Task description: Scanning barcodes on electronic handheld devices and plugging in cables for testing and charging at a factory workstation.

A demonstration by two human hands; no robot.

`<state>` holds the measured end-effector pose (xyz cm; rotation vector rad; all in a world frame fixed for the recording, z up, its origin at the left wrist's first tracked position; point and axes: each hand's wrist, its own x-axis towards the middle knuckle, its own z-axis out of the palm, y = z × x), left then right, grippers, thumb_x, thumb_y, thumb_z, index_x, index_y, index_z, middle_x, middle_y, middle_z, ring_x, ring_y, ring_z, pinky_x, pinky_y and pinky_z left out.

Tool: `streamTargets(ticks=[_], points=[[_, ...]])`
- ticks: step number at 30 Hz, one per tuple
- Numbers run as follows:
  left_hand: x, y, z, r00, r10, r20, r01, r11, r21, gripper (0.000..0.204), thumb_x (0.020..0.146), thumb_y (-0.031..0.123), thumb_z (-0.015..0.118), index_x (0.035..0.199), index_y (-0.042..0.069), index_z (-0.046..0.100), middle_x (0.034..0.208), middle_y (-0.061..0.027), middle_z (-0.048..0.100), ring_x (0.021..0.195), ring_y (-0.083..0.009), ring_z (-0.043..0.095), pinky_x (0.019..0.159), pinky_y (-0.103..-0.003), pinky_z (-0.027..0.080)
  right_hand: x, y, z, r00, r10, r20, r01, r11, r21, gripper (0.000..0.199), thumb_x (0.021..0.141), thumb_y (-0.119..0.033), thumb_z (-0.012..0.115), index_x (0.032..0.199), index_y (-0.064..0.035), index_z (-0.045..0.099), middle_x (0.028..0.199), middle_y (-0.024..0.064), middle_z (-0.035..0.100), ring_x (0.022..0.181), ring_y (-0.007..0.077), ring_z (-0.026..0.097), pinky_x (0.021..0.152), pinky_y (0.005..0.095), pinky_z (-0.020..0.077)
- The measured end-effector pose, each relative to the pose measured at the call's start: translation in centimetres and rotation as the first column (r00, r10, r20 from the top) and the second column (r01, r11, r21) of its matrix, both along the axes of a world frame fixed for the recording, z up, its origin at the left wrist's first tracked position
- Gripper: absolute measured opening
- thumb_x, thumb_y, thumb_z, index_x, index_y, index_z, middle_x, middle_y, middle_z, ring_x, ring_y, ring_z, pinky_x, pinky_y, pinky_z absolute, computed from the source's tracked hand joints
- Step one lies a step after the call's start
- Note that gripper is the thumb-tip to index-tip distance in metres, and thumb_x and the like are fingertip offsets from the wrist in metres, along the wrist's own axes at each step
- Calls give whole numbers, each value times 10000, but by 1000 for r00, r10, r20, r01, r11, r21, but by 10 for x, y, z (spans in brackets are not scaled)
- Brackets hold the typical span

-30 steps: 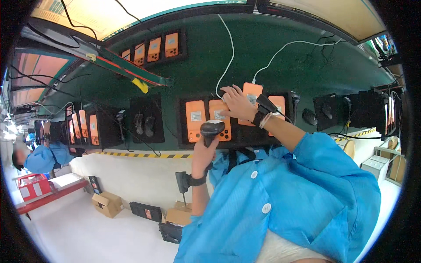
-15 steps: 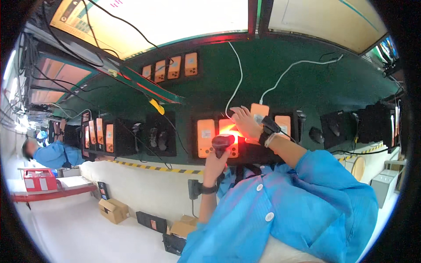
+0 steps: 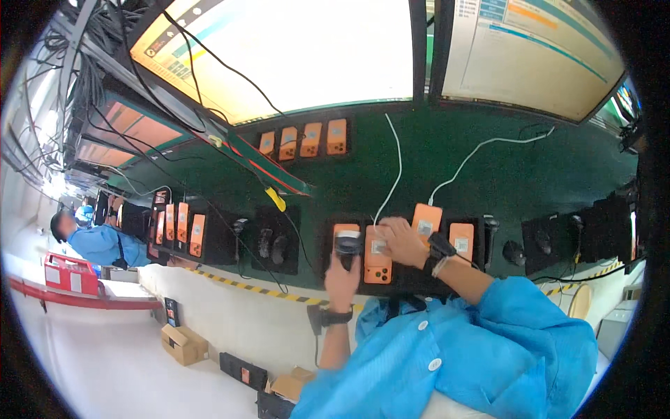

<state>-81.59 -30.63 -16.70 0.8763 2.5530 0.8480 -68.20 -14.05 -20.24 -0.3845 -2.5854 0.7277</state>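
My left hand point(image 3: 342, 285) is wrapped round the handle of a dark handheld barcode scanner point(image 3: 347, 244). The scanner's head hides much of the leftmost orange phone point(image 3: 342, 228). To its right lies another orange phone point(image 3: 377, 269), back up, with a pale label and a camera block at its near end; a white cable point(image 3: 399, 157) runs to its far end. My right hand point(image 3: 403, 243) rests over the upper right of that phone, fingers stretched out and slightly blurred. Beyond this hand is an orange phone point(image 3: 426, 218) with its own white cable. A further orange phone point(image 3: 460, 241) lies by my right wrist.
Several orange phones point(image 3: 310, 140) lie on a dark tray below the large monitor point(image 3: 279, 63). A second monitor point(image 3: 523, 56) stands right. Computer mice point(image 3: 279, 248) lie on both sides. A yellow-sleeved cable point(image 3: 276, 199) crosses the left. A co-worker point(image 3: 105, 244) sits far left.
The scanner has moved left from the cabled middle phone to the leftmost one, and its red light no longer shows. My right hand stays at the middle phone. The whole view has shifted.
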Motion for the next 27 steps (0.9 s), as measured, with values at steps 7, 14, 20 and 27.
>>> streamTargets(ticks=[7, 14, 20, 27], points=[[-108, 0, -36, 999, 48, -27, -47, 999, 27, 648, 911, 432, 565, 1315, -50, 413, 1158, -319, 573, 1074, -477, 554, 878, -509, 459, -7, -25, -16, 987, -148, -62, 155, 979, 135, 488, 849, -261, 628, 1238, 7, 502, 1167, 238, 524, 1118, 386, 497, 965, 492, 392], [-152, 33, -82, 959, -78, 274, 110, 988, -104, 705, 952, 428, 483, 1432, -55, 297, 1392, -311, 425, 1322, -410, 393, 1059, -436, 349, -5, 24, -26, 997, 13, -82, -6, 997, 80, 245, 916, -191, 516, 1086, -25, 577, 934, 136, 518, 953, 328, 508, 858, 418, 432], [-170, 6, -148, 887, -128, 443, 170, 984, -57, 520, 990, 361, 380, 1335, -23, 439, 1262, -297, 542, 1219, -439, 484, 980, -438, 399, 3, 28, 26, 999, 1, 39, 26, 732, -681, 275, 957, -273, 549, 1008, -26, 657, 995, 130, 566, 1062, 281, 521, 919, 359, 413], [-116, 10, -67, 987, 96, 127, -111, 987, 117, 446, 949, 282, 521, 1276, -20, 508, 1294, -235, 519, 1222, -391, 461, 1035, -432, 353, -8, 25, 47, 999, -23, 40, 46, 599, -800, 366, 940, -356, 597, 1081, -33, 694, 983, 119, 637, 900, 205, 581, 790, 315, 459]])
